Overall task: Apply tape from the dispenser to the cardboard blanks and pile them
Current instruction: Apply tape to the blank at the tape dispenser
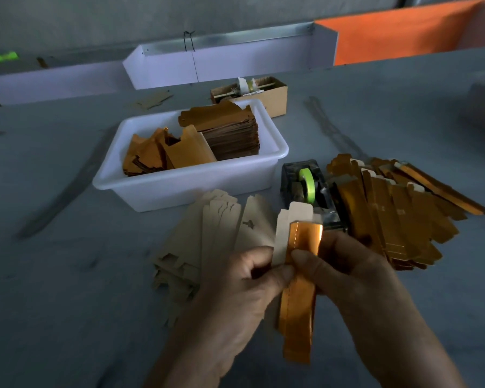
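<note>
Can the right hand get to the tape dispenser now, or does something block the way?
Probably yes. The tape dispenser stands just beyond the right hand, with nothing between them. But both the right and the left hand grip the folded blank, so the right must let go first.

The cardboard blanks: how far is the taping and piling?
Done: a fanned pile of gold blanks right of the tape dispenser. In hand: the left hand and right hand pinch one folded blank. Left: a plain stack and the white bin.

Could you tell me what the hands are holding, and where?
Both hands, left and right, pinch one folded blank around its middle.
</note>
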The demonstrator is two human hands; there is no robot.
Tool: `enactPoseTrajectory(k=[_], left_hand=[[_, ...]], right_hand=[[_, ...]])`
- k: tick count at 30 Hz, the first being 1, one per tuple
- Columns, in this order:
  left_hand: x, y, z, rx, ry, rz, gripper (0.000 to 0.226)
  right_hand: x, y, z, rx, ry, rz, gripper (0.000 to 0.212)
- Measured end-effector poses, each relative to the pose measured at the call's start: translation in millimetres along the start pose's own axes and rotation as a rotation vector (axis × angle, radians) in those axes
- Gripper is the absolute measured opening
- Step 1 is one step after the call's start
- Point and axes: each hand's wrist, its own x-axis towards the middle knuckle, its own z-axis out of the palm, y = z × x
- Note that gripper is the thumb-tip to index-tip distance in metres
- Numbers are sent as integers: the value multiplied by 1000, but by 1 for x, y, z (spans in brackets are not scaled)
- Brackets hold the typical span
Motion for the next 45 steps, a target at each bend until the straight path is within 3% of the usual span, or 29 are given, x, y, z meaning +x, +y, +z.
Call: enactPoseTrajectory(k=[5,9,12,15,18,20,21,23,24,26,29,33,37,41,45], left_hand=[[3,-10,3,70,263,33,10],[4,-15,14,105,391,117,18],[5,-22,24,458,527,346,18],[4,-19,36,797,476,394,28],[-1,-21,45,861,393,393,19],[-3,-17,52,770,278,201,34],[-4,-15,51,780,316,168,37],[-2,-17,55,740,353,165,37],[-4,-17,61,702,325,203,35],[-3,-20,55,621,426,243,23],[-4,-16,44,404,437,200,22],[0,-3,23,-50,275,-162,5],[7,0,16,-203,267,-148,15],[14,-7,10,-278,409,-96,14],[18,-12,7,-292,428,-52,22]], right_hand=[[1,4,3,160,0,46,15],[2,8,9,168,77,43,8],[3,10,13,161,140,28,8],[3,9,14,169,156,26,6],[2,6,14,180,163,25,2],[1,4,14,189,167,28,11],[0,4,13,188,164,38,17],[0,5,12,135,156,61,24],[0,6,11,111,159,71,23],[1,8,9,136,174,88,17],[1,5,7,191,150,76,12],[1,2,8,172,158,2,20],[7,-4,-6,29,206,-97,30],[26,-4,-43,-298,430,-167,12],[35,-2,-47,-452,265,-143,16]])
